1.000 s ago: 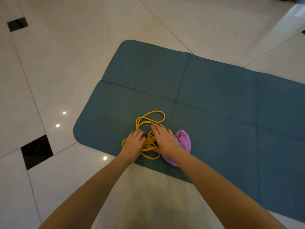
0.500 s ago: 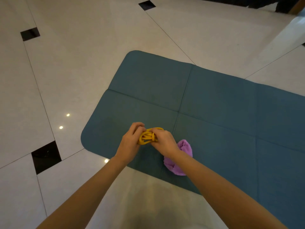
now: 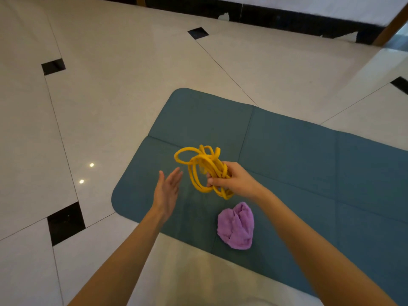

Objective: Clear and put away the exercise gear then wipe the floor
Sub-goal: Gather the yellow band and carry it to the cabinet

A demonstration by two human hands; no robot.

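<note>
A bundle of yellow rope [image 3: 204, 167] hangs in the air above the teal exercise mat [image 3: 298, 155], gathered in loose loops. My right hand [image 3: 234, 180] grips the bundle at its right side. To the left of the rope, my left hand [image 3: 166, 193] is held flat with straight fingers and holds nothing. A crumpled purple cloth [image 3: 236, 226] lies on the mat near its front edge, below my right hand.
The mat lies on a glossy cream tile floor [image 3: 110, 96] with small black inset squares [image 3: 65, 221]. A dark skirting and a wall base [image 3: 287, 21] run along the far side. A wooden leg [image 3: 390, 25] stands at the top right.
Both hands gathered the spread rope into a bundle on the mat. Now my right hand has lifted it off the mat and my left hand has let go.
</note>
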